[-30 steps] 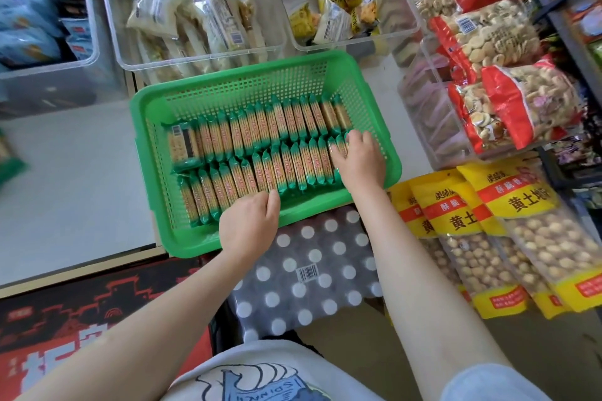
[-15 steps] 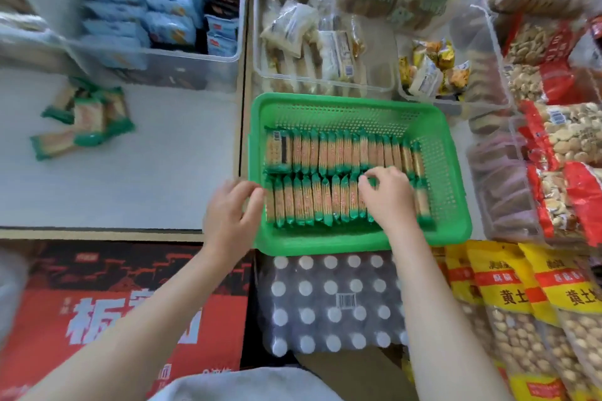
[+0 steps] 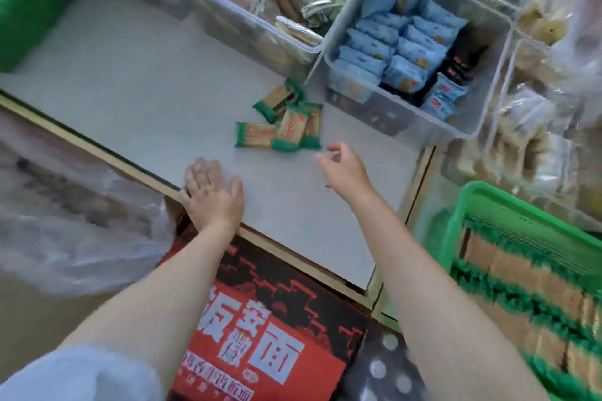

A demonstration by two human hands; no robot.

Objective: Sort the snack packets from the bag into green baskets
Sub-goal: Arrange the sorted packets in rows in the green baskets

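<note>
Right hand (image 3: 342,169) leaving green basket (image 3: 488,205), reaching empty, fingers loosely curled, toward loose snack packets (image 3: 283,124); left hand (image 3: 211,195) spreading flat on counter (image 3: 130,81).

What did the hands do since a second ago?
Both hands left the green basket. The right hand swung left and now reaches, empty and half open, toward the loose green packets on the white counter. The left hand now lies flat on the counter's edge. Nothing was picked up. The basket's packet rows look unchanged, though blurred.
</note>
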